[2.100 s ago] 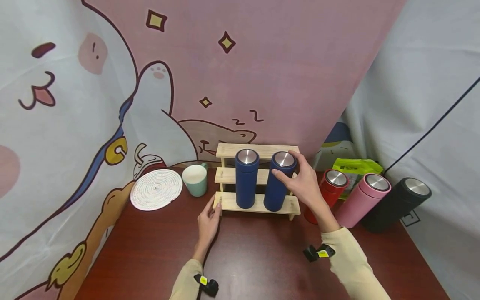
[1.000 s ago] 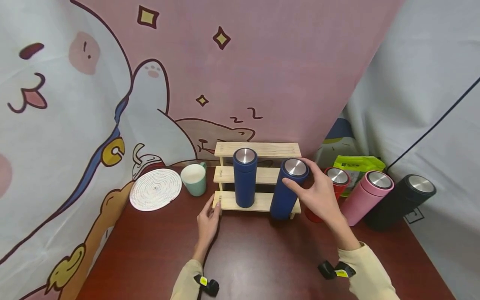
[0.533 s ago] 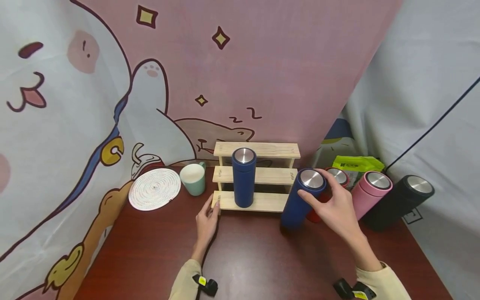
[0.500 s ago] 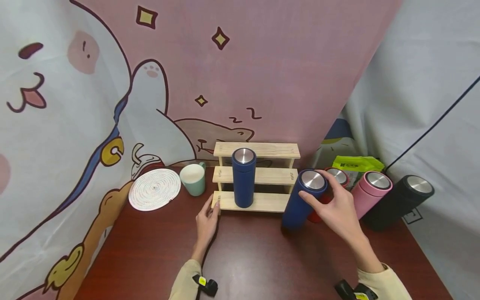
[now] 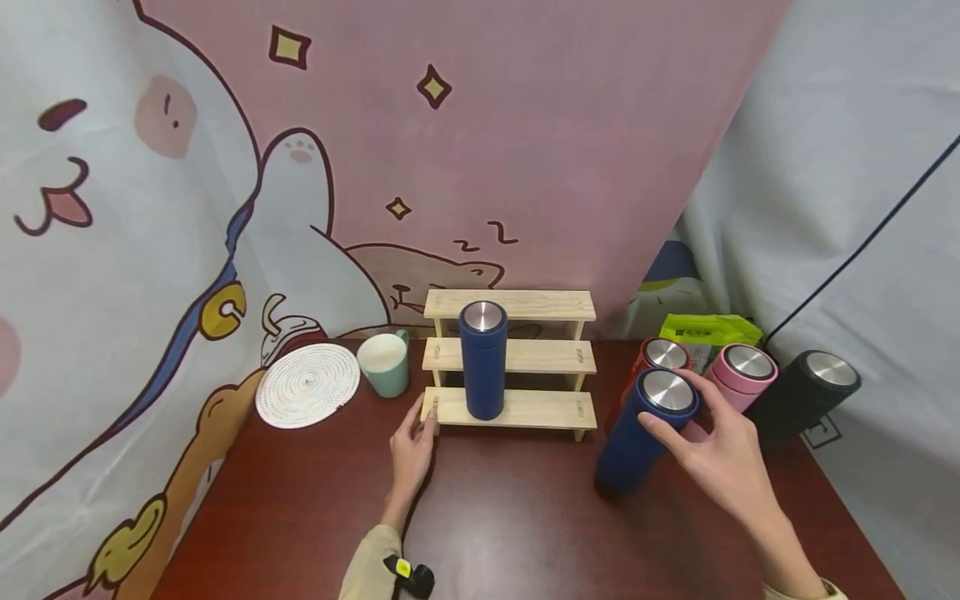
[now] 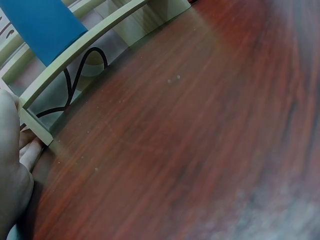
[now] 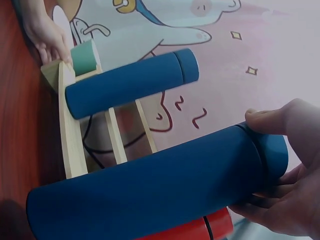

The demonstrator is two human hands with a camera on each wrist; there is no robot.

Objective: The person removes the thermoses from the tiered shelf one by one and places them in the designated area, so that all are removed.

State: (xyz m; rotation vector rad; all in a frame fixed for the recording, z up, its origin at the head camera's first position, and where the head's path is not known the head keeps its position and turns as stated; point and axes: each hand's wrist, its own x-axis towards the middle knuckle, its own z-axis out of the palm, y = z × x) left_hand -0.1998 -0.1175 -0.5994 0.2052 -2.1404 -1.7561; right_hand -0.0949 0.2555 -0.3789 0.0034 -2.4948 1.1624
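Observation:
In the head view my right hand point(image 5: 723, 454) grips a navy blue thermos point(image 5: 633, 442) with a steel-topped lid, thumb and fingers around its upper end. That thermos is off the rack, over the table to the right; I cannot tell whether its base touches the tabletop. A second blue thermos point(image 5: 484, 367) stands upright on the lowest step of a three-tier wooden display rack point(image 5: 543, 408). My left hand point(image 5: 411, 450) holds the left end of that lowest step. In the left wrist view, my left hand's fingers point(image 6: 31, 152) reach around the rack's side leg.
Behind the held thermos stand red point(image 5: 666, 354), pink point(image 5: 742, 371) and black point(image 5: 806, 392) thermoses, with a green packet point(image 5: 708, 329) at their back. Left of the rack are a mint mug point(image 5: 386, 375) and a round white woven mat point(image 5: 307, 385). A printed cloth hangs behind.
My right hand has lifted the second blue thermos off the lowest step and carried it right and towards me, in front of the red one. My left hand has stayed on the rack.

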